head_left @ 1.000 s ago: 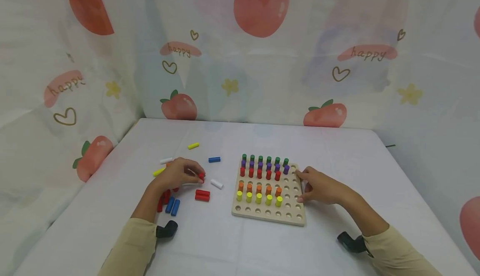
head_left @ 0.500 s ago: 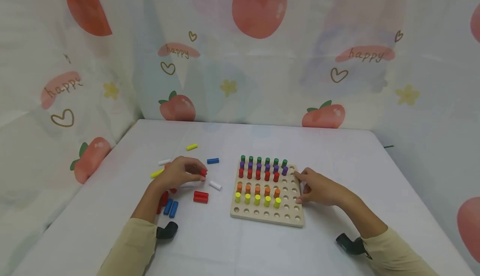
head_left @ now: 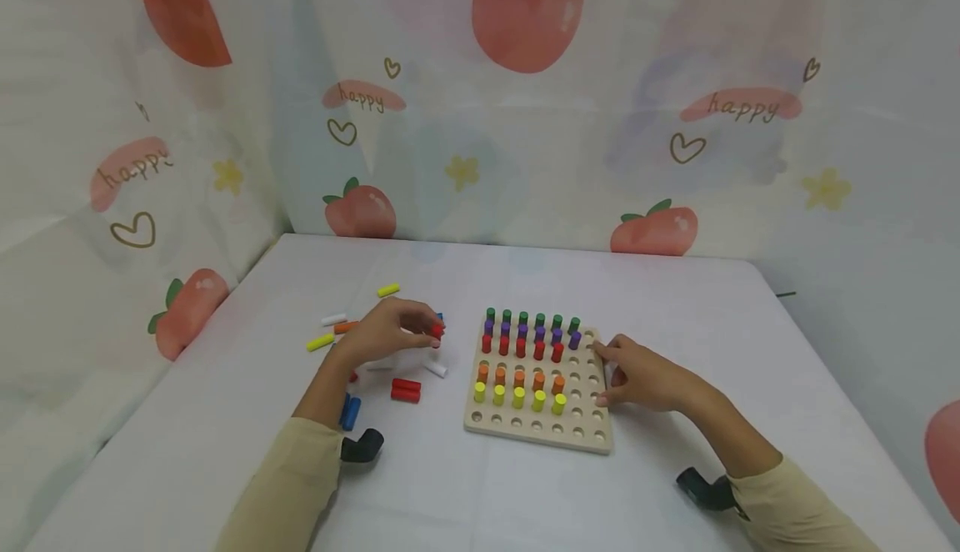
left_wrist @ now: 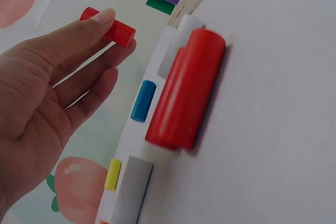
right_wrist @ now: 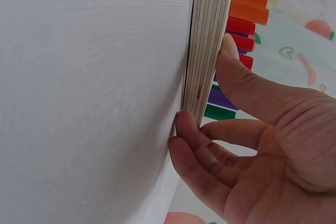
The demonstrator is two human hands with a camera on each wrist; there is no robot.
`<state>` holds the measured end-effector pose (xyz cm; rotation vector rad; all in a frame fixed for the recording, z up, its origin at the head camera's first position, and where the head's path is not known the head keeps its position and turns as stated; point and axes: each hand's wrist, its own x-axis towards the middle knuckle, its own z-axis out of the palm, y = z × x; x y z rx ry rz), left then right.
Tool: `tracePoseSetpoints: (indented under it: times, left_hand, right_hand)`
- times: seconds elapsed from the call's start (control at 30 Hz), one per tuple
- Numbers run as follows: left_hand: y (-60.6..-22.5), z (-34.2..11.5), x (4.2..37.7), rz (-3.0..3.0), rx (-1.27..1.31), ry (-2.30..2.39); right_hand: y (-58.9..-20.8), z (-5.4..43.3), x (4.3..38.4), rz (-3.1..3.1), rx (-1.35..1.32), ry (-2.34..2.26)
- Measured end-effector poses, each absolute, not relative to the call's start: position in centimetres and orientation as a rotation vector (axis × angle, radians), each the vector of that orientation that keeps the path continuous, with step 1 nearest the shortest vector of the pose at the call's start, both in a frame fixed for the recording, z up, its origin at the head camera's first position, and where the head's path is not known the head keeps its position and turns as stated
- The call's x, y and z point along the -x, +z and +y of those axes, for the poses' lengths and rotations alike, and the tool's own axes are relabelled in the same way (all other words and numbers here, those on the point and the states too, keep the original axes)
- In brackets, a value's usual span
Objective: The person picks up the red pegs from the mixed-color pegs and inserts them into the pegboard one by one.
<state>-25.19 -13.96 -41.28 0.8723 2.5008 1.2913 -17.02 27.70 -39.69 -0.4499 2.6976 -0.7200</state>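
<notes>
My left hand (head_left: pixel 384 333) is raised above the table left of the pegboard, pinching a red peg (left_wrist: pixel 123 34) between thumb and fingertips. In the left wrist view its other fingers are loosely bent. The wooden pegboard (head_left: pixel 525 437) lies flat, with rows of green, purple, red, orange and yellow pegs standing in it. Its front row of holes and the right-hand holes hold no pegs. At the board's right edge, my right hand (head_left: pixel 647 377) grips the side. The right wrist view shows the thumb on the upper edge and curled fingers against the lower side.
Two red pegs (head_left: pixel 406 391) lie side by side before my left hand. Near them are a white peg (head_left: pixel 435 368) and a blue peg (head_left: pixel 352 414). Farther back lie a yellow peg (head_left: pixel 387 290) and an orange peg (head_left: pixel 346 328). My left arm hides some loose pegs.
My left hand has lifted and moved right toward the pegboard, carrying the red peg. It now partly covers the loose blue peg at the back. My right hand stays at the board's edge.
</notes>
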Motion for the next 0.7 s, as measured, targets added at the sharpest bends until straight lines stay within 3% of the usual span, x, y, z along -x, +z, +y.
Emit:
tracePoseSetpoints:
  times: [0.7]
  left_hand:
    - [-40.2,-8.7,25.9,2.467,-0.973,1.338]
  right_hand:
    - [-39.7,27.6,17.0,2.707,0.448,-0.709]
